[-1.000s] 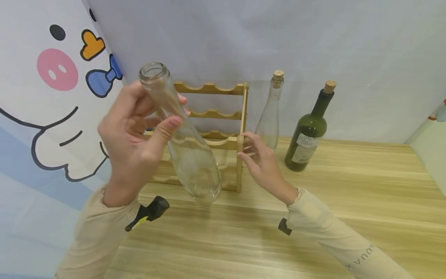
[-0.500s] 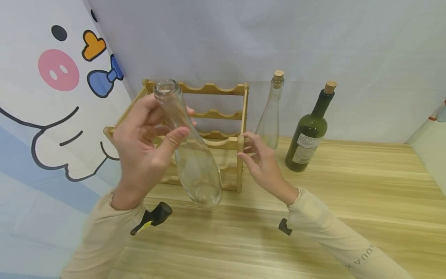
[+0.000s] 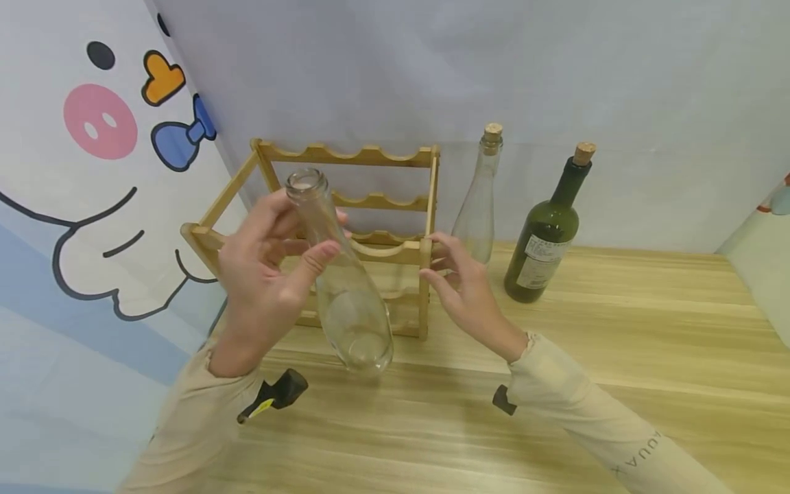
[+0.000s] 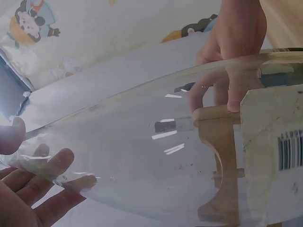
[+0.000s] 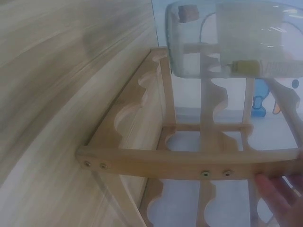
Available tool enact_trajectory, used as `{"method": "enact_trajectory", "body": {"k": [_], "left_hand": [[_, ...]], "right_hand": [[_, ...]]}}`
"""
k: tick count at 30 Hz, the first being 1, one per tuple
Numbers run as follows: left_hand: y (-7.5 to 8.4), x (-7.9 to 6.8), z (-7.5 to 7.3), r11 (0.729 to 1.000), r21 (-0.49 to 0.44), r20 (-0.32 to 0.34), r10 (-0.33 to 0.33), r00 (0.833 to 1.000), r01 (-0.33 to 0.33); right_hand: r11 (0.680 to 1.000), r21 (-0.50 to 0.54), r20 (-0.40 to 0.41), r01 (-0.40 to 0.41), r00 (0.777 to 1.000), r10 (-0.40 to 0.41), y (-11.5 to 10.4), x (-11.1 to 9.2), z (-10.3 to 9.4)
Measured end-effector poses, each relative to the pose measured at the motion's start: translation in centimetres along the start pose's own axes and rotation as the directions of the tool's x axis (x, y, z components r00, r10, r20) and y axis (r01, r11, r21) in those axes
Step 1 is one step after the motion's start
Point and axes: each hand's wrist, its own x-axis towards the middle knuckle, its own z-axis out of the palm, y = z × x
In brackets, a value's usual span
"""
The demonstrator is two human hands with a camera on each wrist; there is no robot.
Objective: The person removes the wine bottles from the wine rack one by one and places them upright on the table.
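My left hand (image 3: 265, 281) grips a clear glass bottle (image 3: 354, 309) around its neck, thumb in front and fingers behind. The bottle tilts, its uncorked mouth up to the left and its base toward me, in front of a wooden wine rack (image 3: 395, 254). A label with a barcode (image 4: 289, 152) shows on the bottle in the left wrist view. With thumb and fingers, my right hand (image 3: 465, 288) holds the rack's front right upright. In the right wrist view, the bottle's base (image 5: 189, 42) hangs beyond the rack's side bar (image 5: 189, 163).
Right of the rack stand a corked clear bottle (image 3: 478, 206) and a corked green wine bottle (image 3: 543, 243) with a white label. Behind them rises a pale backdrop (image 3: 555, 68). A cartoon-printed sheet (image 3: 92, 226) borders the wooden table (image 3: 432, 425) at left.
My left hand has brought the clear bottle down and to the right, its mouth dropping most, which leaves more of the rack's left side in sight. My right hand has stayed on the upright.
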Motion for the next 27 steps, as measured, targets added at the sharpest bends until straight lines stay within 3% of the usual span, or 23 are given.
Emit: {"method": "enact_trajectory", "body": {"k": [10,27], "left_hand": [[-1.4,-1.0,0.2,0.999,-0.006,0.032,-0.052,0.998,0.052],[-3.1,-3.0,0.3,0.995,0.029,0.030,-0.097,0.995,0.096]], "right_hand": [[1.000,0.006,0.000,0.000,1.000,0.000,3.1,-0.4,0.5],[1.000,-0.009,-0.008,0.015,1.000,-0.015,3.3,-0.4,0.5]]}}
